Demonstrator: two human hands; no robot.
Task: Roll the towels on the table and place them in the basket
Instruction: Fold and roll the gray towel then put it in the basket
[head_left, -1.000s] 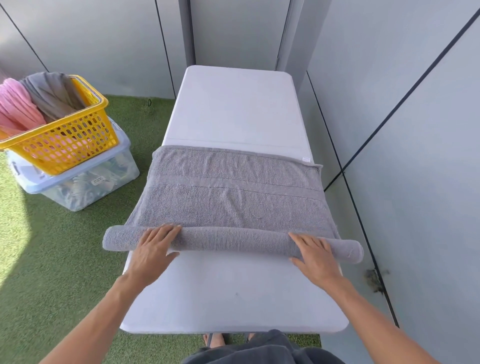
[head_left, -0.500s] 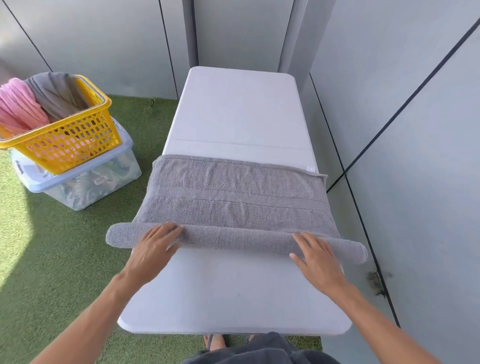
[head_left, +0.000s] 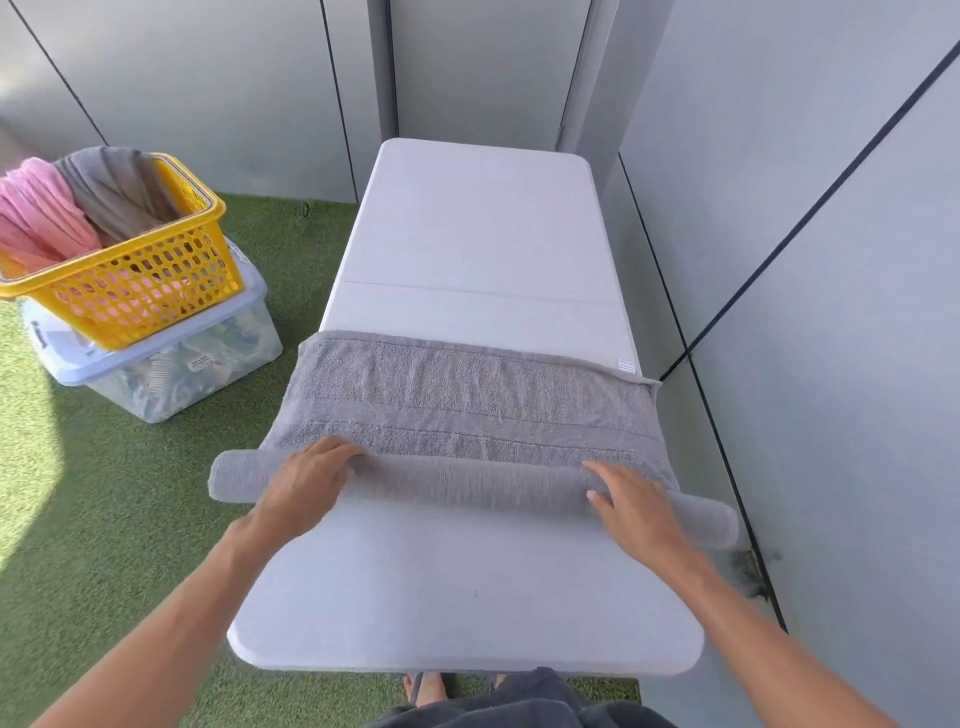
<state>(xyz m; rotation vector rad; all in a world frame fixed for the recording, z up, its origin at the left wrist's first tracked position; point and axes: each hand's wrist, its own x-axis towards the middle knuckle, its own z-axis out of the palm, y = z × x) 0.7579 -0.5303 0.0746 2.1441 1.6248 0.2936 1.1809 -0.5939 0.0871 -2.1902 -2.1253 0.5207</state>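
Both hands (head_left: 304, 486) (head_left: 636, 512) have rolled the gray towel (head_left: 467, 405) farther forward.

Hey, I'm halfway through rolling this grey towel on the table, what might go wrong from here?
1. Both ends of the towel roll overhang the table edges unsupported, so they may sag or loosen.
2. The left hand and right hand press flat near the ends; the untouched middle could roll slack or skew.
3. The basket already holds towels and sits tilted on a bin, so adding another might tip it.
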